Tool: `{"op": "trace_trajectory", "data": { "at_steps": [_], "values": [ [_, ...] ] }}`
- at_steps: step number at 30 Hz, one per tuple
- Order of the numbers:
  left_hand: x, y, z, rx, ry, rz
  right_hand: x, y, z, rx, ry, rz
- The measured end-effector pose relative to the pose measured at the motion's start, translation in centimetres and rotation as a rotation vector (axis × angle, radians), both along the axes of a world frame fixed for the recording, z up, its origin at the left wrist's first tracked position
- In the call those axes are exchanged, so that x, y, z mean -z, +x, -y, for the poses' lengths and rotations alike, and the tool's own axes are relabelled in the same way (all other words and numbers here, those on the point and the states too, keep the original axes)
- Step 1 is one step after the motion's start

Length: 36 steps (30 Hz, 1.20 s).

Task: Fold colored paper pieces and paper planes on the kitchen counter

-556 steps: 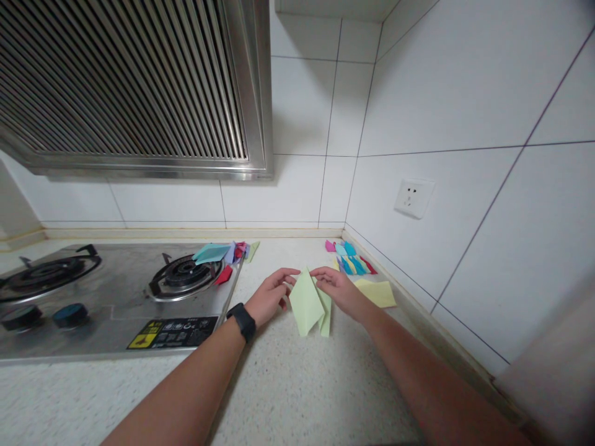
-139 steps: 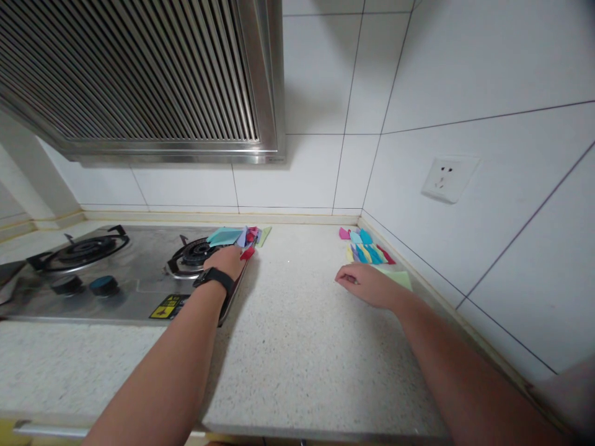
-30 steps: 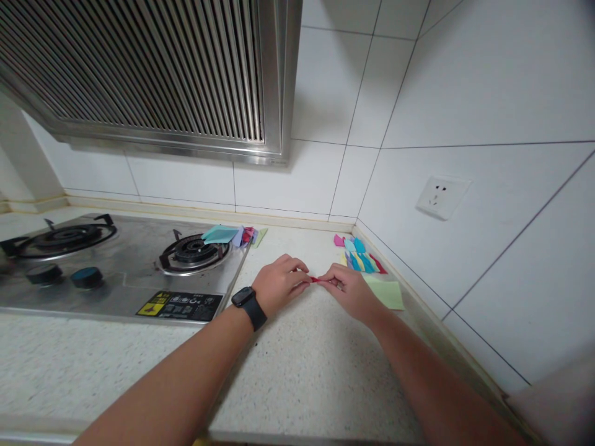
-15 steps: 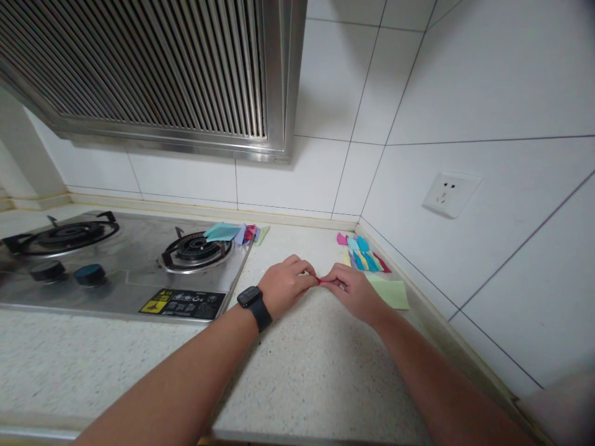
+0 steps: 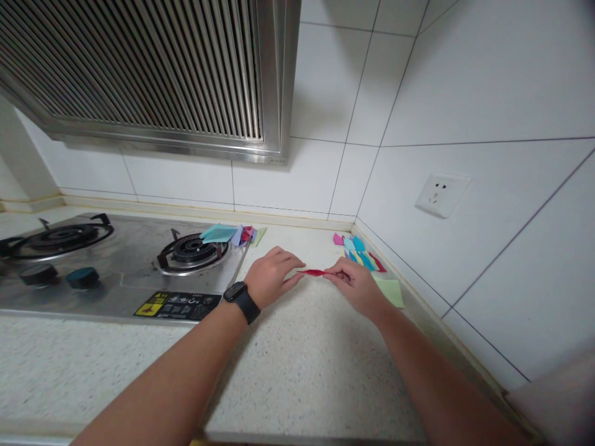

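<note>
A narrow strip of red paper (image 5: 313, 272), folded or twisted, is held just above the counter between my hands. My right hand (image 5: 354, 284) pinches its right end between thumb and fingers, the other fingers curled in. At the strip's left tip is my left hand (image 5: 275, 277), wearing a black watch, its thumb and forefinger spread apart around the tip. Beyond my right hand lie several small colourful folded papers (image 5: 361, 259), in yellow, blue and red. A light green paper sheet (image 5: 391, 292) lies partly hidden behind my right hand.
To the left is a gas stove (image 5: 121, 282), with blue, purple and red papers (image 5: 218, 233) resting over the edge of its right burner. A range hood (image 5: 186, 145) hangs above. A wall socket (image 5: 441, 195) is on the tiled wall at right.
My left hand has moved left, away from my right hand, and its fingertips have parted. More of the red paper strip shows between the hands. The view has shifted slightly right.
</note>
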State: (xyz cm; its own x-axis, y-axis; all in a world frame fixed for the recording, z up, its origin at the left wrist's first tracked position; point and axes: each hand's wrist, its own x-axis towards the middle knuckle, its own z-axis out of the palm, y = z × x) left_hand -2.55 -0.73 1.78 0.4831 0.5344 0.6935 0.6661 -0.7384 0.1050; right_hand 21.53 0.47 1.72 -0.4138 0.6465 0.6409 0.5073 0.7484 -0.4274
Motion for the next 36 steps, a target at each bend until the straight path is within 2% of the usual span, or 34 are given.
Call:
{"op": "trace_trajectory", "data": {
  "at_steps": [7,15,24,36],
  "values": [
    [0.3,-0.1,-0.2,0.010,-0.020,-0.060,0.2,-0.1,0.1,-0.042,-0.007,-0.009],
    [0.0,0.4,0.5,-0.039,-0.012,-0.048,0.0,-1.0,0.9,-0.077,0.075,0.093],
    [0.1,1.0,0.5,-0.008,-0.027,-0.013,0.7,-1.6,0.6,-0.011,0.159,0.176],
    [1.0,1.1,0.0,0.047,-0.079,-0.030,1.4,-1.7,0.1,-0.048,0.140,0.188]
  ]
}}
